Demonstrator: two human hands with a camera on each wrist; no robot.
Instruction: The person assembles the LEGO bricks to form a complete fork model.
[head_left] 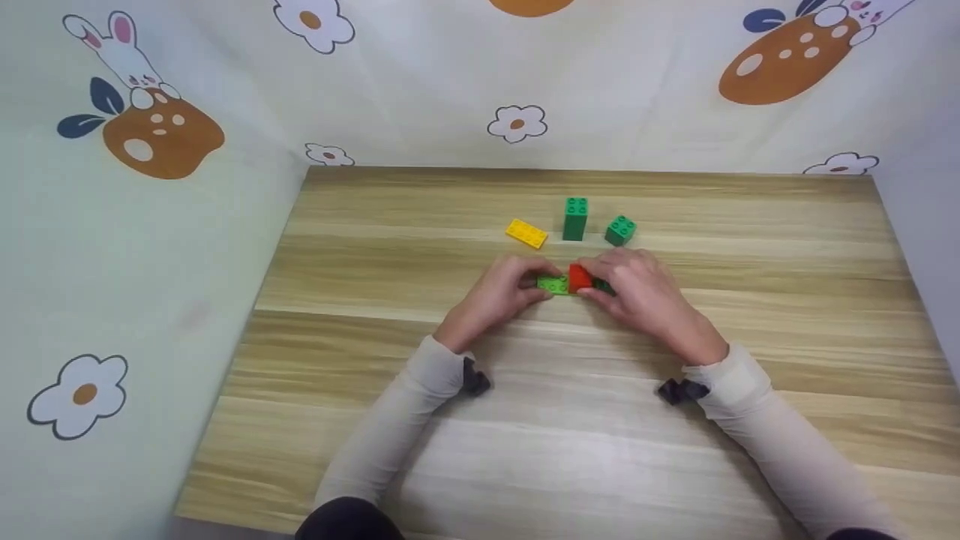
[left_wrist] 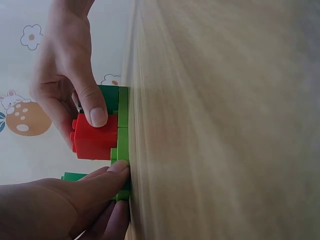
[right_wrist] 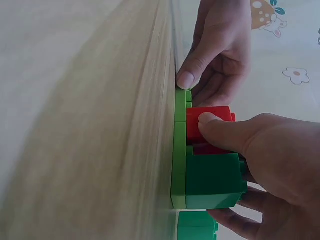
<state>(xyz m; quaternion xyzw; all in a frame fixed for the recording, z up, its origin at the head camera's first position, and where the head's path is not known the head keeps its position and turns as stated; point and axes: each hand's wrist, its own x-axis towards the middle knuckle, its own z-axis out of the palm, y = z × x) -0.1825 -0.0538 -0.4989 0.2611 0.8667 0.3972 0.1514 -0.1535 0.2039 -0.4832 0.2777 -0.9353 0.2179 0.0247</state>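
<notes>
On the wood-grain table, mid-scene, we have a left light-green plate and a right light-green plate end to end, lying flat. Left hand pinches the left plate's left end. Right hand grips the red brick, which sits across the seam. Dark-green brick sits on the right plate. Farther back, left to right, we see: yellow studded plate, tall green column, green four-stud brick.

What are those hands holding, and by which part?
The right hand holds the red block, thumb against its near side; the grip's far side is mostly hidden. The left hand pinches the flat light-green piece at its left end.
</notes>
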